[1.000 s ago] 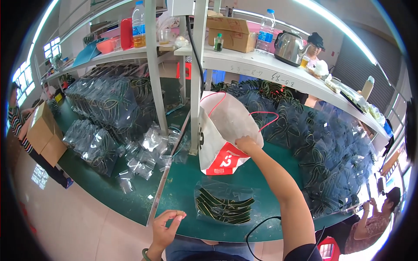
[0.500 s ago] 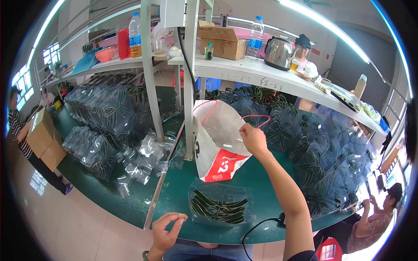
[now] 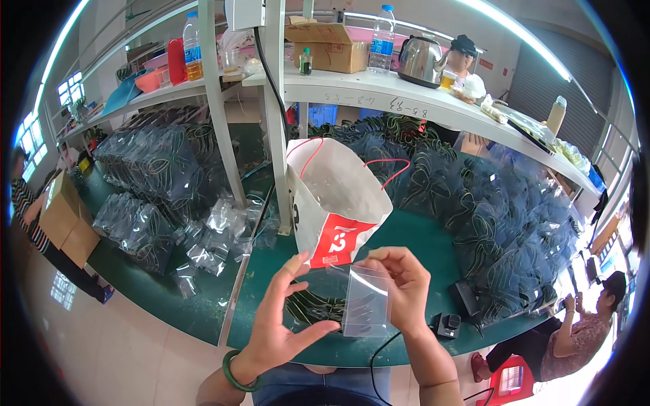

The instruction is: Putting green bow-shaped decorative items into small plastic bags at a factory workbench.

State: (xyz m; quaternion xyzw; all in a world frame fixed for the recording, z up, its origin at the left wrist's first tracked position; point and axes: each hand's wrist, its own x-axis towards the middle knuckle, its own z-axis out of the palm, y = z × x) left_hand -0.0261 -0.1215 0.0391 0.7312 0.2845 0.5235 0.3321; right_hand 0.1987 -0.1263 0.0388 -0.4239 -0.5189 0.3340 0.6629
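Observation:
My right hand (image 3: 409,292) pinches a small clear plastic bag (image 3: 367,306) by its upper edge, with the bag hanging flat. To its left, my left hand (image 3: 271,328) is open, fingers and thumb spread, with its thumb close to the bag's edge. Dark green strips with pale edges (image 3: 306,306) lie on the green table behind the hands, partly covered by the clear bag and my left hand. Just beyond stands an open white paper bag (image 3: 310,213) with red handles and a red panel, clear plastic showing inside.
Piles of clear-bagged dark strips fill the right (image 3: 494,237) and the left (image 3: 145,159). Small clear packets (image 3: 210,247) lie left of a shelf post (image 3: 274,115). A small black device (image 3: 448,326) with a cable sits at the front edge. A kettle (image 3: 421,62) stands on the shelf.
My right hand has come from the paper bag's rim toward me and now holds a clear plastic bag. My left hand has moved up and spread its fingers. The view has shifted slightly.

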